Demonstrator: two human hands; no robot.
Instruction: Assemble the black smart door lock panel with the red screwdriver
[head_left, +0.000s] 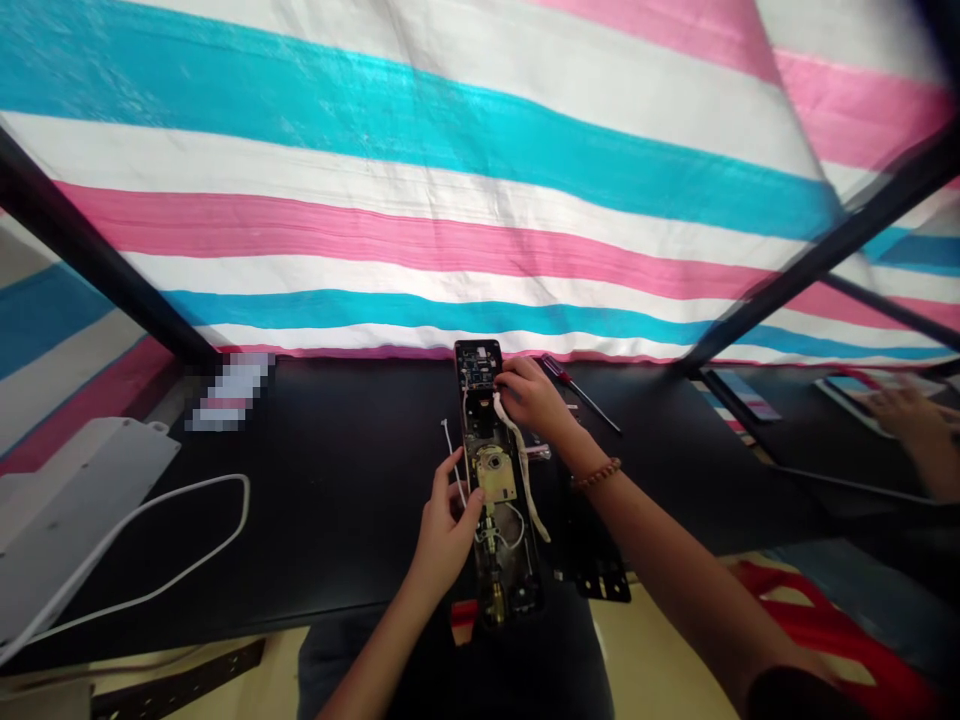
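A long black electronic door lock housing (536,560) lies open-side up on the black table, its near end reaching the table's front edge. At its far end sits a circuit board (480,368), and a brass-coloured metal plate (496,478) is in its middle. My left hand (448,520) grips the housing's left side, thumb over the edge by the plate. Closed fingertips of my right hand (529,395) pinch at the board's right edge; what is between them is hidden. A white wrapped cable (525,470) runs from just below those fingers down the housing's right side.
A red-handled screwdriver (589,395) lies behind my right hand. A thin white cable tie (450,445) is left of the housing. A black metal plate (604,580) overhangs the front edge. At left lies a white power strip (82,510) with its cord. Another person's hand (911,415) is far right.
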